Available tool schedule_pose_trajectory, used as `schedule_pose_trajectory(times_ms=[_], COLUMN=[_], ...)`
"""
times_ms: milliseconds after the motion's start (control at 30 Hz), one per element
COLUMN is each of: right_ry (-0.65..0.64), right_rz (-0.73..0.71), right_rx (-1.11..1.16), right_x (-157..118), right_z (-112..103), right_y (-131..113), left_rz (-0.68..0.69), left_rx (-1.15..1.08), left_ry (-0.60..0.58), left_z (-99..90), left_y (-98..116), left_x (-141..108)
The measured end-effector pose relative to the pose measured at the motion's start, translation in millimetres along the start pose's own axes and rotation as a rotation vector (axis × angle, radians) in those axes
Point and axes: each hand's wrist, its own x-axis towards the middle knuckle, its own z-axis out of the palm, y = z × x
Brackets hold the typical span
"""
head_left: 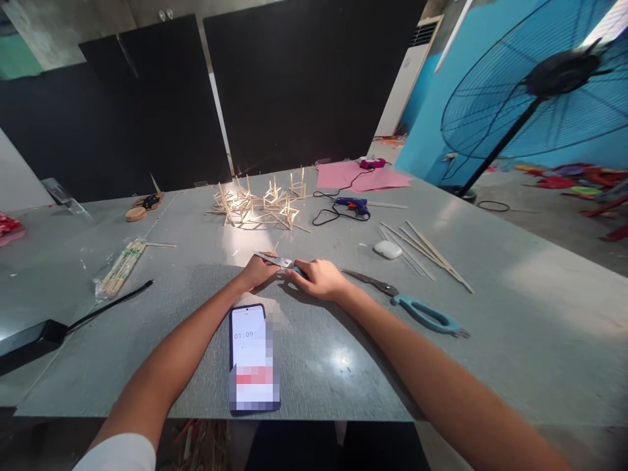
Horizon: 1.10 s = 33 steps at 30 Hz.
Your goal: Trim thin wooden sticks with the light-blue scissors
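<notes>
I see gray tabletop (515,347), blue wall (419,154), black panels (304,85), fan (562,73); right hand (320,279), fingers closed, holds bladed tool (280,261); left hand (257,272), fingers narrow, pinches stick (275,248).

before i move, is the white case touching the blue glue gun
Apart. The head view shows the white case nearer the person than the blue glue gun, with a strip of bare grey tabletop plainly visible between them.
</notes>
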Motion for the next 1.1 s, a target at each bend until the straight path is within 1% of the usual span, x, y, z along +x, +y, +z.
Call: schedule_pose_trajectory(times_ms=[133,267,533,733,1100], right_ry=[-0.058,-0.061,-0.083,-0.085,-0.11], right_rz=[0.028,0.022,0.019,0.017,0.01], right_rx=[-0.107,-0.137,-0.102,-0.066,-0.051], right_x=[1,0,0,-1,-4], right_z=[-3,-4,-5,-8,-12], right_y=[-3,-3,-2,1,8], left_rz=[-0.026,-0.032,-0.038,-0.052,-0.032], left_rx=[-0.004,0.03,0.046,0.053,0.044], left_ry=[0.013,-0.001,0.017,0.006,0.005], left_z=[0.0,-1.8,-1.8,-3.7,-4.0], left_y=[0,-1,-2,-5,-5], left_x=[0,0,1,2,4])
